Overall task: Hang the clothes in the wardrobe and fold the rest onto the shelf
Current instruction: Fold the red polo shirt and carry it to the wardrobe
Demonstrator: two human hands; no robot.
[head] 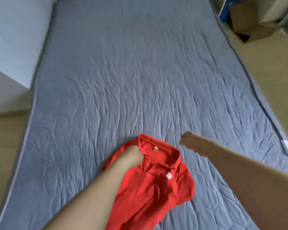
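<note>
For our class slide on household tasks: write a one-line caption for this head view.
Left hand grips a red polo shirt by its collar on a blue quilted mattress; right hand hovers beside it.

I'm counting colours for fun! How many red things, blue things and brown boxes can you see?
Red: 1, the polo shirt, gripped by the left hand
Blue: 1, the quilted mattress
Brown: 1, the cardboard box on the floor
Total: 3

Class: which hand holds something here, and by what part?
The left hand grips the red polo shirt beside its collar. The right hand holds nothing.
</note>
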